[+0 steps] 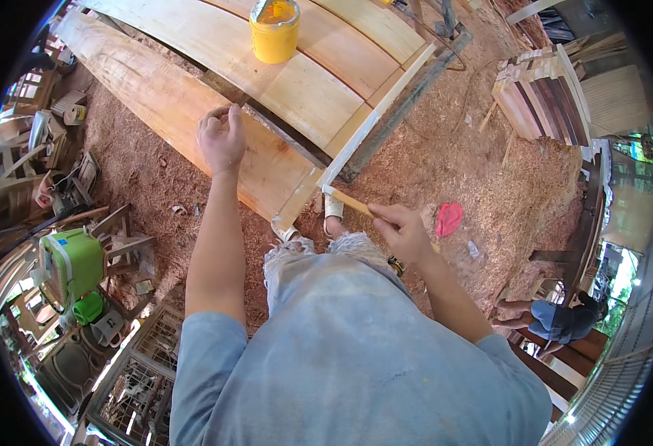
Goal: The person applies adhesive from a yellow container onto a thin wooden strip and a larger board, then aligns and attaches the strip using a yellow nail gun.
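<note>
My right hand (pixel 404 234) grips a slim wooden stick (pixel 354 202) near one end. The stick's whitish far tip meets the corner where a pale-edged rail (pixel 375 119) joins a long, reddish-tan wooden board (pixel 170 104). White smears run along the rail. Over that board hovers my left hand (pixel 222 140), fingers curled in and thumb up; nothing shows in it, though its palm side is hidden. Beyond lies a wooden panel (pixel 304 89) of several planks, bearing a yellow bucket (pixel 274 37) with a tool handle sticking out.
Wood shavings cover the ground, with a red cloth-like piece (pixel 449 219) on the right. Stacked wood blocks (pixel 542 97) stand at far right. A green cooler box (pixel 73 260) and a wire cage (pixel 137 379) are on the left. Another person (pixel 564 320) bends at lower right.
</note>
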`<action>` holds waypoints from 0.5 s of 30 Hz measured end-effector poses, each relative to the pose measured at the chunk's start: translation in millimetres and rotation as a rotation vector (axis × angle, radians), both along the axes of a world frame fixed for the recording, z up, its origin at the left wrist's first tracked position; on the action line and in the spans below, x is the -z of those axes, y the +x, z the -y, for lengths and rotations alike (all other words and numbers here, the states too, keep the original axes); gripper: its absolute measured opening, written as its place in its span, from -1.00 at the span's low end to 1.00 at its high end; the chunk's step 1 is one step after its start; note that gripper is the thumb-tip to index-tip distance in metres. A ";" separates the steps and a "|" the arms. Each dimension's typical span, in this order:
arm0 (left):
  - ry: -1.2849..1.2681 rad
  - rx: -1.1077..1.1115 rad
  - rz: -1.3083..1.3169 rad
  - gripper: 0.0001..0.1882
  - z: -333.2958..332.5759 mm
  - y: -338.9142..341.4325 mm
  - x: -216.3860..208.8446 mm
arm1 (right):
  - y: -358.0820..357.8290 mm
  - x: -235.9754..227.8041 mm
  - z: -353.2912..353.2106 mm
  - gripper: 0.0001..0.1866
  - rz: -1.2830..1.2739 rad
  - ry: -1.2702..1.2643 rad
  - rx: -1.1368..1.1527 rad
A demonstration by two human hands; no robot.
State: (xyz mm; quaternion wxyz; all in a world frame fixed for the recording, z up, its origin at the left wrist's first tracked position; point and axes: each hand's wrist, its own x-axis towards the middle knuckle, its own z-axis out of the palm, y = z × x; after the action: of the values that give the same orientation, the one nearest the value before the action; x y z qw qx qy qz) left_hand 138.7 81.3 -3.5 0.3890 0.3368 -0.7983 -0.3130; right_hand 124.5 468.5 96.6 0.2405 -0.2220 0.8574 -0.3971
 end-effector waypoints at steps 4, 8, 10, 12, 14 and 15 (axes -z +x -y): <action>-0.001 0.000 0.009 -0.71 -2.1 -1.6 -0.8 | -0.8 -17.3 5.6 -0.70 -0.247 0.015 -0.076; 0.051 -0.021 0.004 -0.72 -2.2 -2.7 0.7 | -19.1 -20.9 30.0 -0.71 -0.451 0.136 -0.167; 0.043 -0.006 0.019 -0.69 -2.6 -3.4 -1.8 | -31.5 -16.6 37.9 -0.71 -0.515 0.164 -0.089; 0.042 -0.012 0.032 -0.68 -3.0 -2.6 -2.1 | -36.5 -10.5 36.4 -0.71 -0.405 0.102 0.026; 0.038 -0.024 0.046 -0.66 -1.1 -3.0 -0.9 | -36.3 -1.6 33.0 -0.71 -0.294 0.035 0.133; 0.015 -0.018 0.041 -0.64 -1.1 -3.4 -0.2 | -30.6 3.5 28.2 -0.70 -0.205 0.051 0.151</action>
State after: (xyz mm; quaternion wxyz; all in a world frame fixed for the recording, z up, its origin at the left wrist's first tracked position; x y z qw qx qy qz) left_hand 135.2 82.3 -3.3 0.3727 0.3534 -0.8007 -0.3084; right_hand 93.9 440.3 93.2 0.1268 -0.1900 0.9016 -0.3673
